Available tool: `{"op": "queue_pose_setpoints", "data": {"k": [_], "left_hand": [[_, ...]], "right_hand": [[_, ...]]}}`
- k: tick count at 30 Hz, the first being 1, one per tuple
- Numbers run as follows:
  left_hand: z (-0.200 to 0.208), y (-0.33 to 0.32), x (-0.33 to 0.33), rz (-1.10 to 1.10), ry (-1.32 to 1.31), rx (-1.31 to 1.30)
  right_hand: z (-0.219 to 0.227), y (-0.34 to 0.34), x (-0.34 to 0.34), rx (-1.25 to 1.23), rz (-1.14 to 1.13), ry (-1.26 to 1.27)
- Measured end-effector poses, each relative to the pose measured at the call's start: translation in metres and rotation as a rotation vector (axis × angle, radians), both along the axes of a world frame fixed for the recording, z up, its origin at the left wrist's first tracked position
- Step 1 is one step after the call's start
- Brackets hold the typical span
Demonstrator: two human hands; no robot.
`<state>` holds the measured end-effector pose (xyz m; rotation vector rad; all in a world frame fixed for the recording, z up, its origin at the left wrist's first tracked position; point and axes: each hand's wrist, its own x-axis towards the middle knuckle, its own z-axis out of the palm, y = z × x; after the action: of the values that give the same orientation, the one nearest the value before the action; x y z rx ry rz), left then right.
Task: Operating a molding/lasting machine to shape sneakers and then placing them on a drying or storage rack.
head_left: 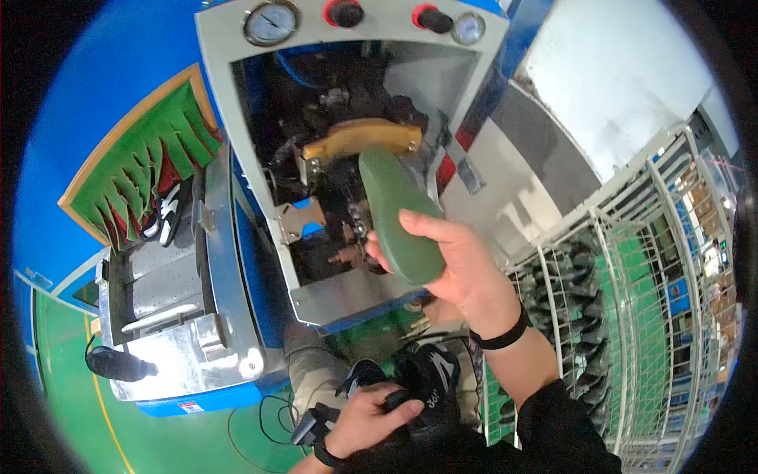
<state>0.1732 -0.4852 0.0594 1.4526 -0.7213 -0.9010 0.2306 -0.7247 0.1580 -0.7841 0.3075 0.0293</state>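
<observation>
My right hand (pixel 454 265) is wrapped round a green shoe last (pixel 399 213), its smooth sole side facing me. The last's narrower far end reaches the yellow curved pad (pixel 363 138) inside the machine; whether they touch, I cannot tell. Low in front of my body, my left hand (pixel 367 423) is closed on a black shoe (pixel 426 383) with white markings. Its thumb lies over the shoe's opening. Another dark shoe part (pixel 365 375) shows just left of it, mostly hidden.
The machine's grey frame (pixel 316 304) surrounds the opening, with gauges (pixel 271 24) and red-and-black knobs (pixel 345 13) above. At left, a conveyor (pixel 162 288) carries a black-and-white shoe (pixel 168 217) by a green strip curtain (pixel 150 174). White wire racks (pixel 624 308) with dark shoes stand at right.
</observation>
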Motion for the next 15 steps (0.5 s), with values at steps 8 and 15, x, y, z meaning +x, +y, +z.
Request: {"op": "queue_pose_setpoints", "data": {"k": [8, 15], "left_hand": [[-0.017, 0.057, 0.022, -0.086, 0.164, 0.348], [-0.295, 0.263, 0.133, -0.221, 0.374, 0.465]], "right_hand": [[-0.076, -0.051, -0.15, -1.398, -0.321, -0.092], [-0.117, -0.148, -0.279, -1.472, -1.08, 0.792]]}}
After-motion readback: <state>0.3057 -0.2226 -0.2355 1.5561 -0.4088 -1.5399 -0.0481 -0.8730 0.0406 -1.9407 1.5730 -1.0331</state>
